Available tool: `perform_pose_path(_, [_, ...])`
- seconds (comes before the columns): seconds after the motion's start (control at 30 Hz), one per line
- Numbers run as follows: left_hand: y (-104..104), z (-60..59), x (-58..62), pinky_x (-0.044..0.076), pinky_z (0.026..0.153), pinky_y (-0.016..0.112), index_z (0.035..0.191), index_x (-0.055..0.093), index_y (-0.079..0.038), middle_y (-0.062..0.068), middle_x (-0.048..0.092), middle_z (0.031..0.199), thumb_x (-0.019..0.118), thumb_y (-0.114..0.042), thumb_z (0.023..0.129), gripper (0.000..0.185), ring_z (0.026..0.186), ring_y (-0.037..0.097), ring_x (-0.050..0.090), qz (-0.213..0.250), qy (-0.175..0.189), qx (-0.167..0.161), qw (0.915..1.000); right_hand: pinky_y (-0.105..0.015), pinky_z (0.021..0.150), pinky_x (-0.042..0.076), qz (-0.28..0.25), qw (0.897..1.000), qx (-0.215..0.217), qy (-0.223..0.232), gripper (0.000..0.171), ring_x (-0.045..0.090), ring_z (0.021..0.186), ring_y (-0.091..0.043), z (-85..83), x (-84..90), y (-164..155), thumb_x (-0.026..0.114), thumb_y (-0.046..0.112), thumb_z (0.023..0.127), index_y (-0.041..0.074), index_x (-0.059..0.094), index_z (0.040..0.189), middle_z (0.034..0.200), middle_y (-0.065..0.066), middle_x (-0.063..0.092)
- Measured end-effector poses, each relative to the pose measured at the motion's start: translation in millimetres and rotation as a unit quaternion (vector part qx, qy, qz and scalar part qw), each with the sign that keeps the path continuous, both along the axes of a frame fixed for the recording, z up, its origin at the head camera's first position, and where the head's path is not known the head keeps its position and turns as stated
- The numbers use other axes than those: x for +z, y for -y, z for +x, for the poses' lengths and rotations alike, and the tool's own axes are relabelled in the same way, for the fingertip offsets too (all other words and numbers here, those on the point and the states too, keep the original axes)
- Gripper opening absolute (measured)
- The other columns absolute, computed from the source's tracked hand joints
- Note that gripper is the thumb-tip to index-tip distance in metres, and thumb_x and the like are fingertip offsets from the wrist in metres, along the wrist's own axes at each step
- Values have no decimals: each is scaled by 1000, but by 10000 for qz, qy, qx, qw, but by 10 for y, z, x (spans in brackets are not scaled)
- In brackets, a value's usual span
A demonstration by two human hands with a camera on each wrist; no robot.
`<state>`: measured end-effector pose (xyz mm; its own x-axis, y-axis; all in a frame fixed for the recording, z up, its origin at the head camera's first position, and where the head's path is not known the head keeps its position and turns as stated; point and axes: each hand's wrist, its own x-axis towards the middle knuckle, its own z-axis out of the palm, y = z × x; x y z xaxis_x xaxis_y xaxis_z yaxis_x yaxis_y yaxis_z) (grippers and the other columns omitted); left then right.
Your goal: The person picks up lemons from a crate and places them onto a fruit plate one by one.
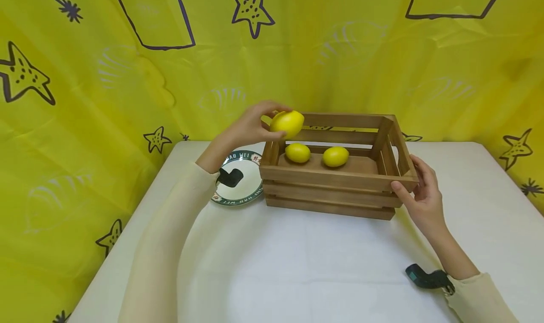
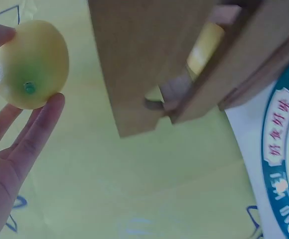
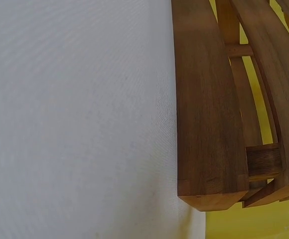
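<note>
My left hand (image 1: pixel 248 127) pinches a glossy yellow lemon (image 1: pixel 287 123) between fingertips and thumb, above the left end of the slatted brown wooden crate (image 1: pixel 335 191). My right hand (image 1: pixel 418 195) grips the crate's right end, thumb on the near corner. Two more yellow lemons (image 1: pixel 298 152) lie inside it. A round green-rimmed plate (image 1: pixel 244 191) sits on the white table (image 1: pixel 297 266) just left of the crate.

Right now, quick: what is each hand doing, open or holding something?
Left hand: holding a lemon in its fingertips, above the crate's left end.
Right hand: gripping the wooden crate at its right front corner.
</note>
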<state>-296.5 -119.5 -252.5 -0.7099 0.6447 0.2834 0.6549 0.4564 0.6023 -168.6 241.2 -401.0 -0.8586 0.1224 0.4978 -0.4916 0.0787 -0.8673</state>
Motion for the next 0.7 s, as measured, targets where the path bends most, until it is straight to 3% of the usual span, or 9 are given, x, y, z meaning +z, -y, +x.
perform_pose_path(0.27, [267, 10, -110, 57, 84, 38, 131, 58, 0, 15, 57, 133, 76, -6, 82, 53, 109, 34, 59, 671, -134, 642, 9956, -11, 101, 35, -56, 10000, 39, -13, 69, 41, 127, -11, 2, -10, -4, 55, -18, 86, 4, 37, 148, 141, -1, 36])
perform_pose_path(0.53, [495, 0, -251, 56, 87, 42, 134, 56, 0, 18, 55, 133, 74, -6, 84, 53, 108, 36, 58, 814, 66, 1428, 9864, -12, 102, 35, -177, 9998, 110, -34, 69, 41, 128, -12, -3, -5, -8, 55, -18, 85, 4, 37, 148, 141, -3, 36])
perform_pose_path(0.7, [643, -42, -473, 57, 86, 44, 133, 56, 1, 21, 55, 131, 74, -6, 85, 52, 108, 38, 59, 791, 209, 1711, 9819, -12, 103, 34, -278, 9995, 158, -39, 68, 41, 128, -12, -6, -5, 4, 55, -18, 86, 4, 38, 147, 141, -3, 36])
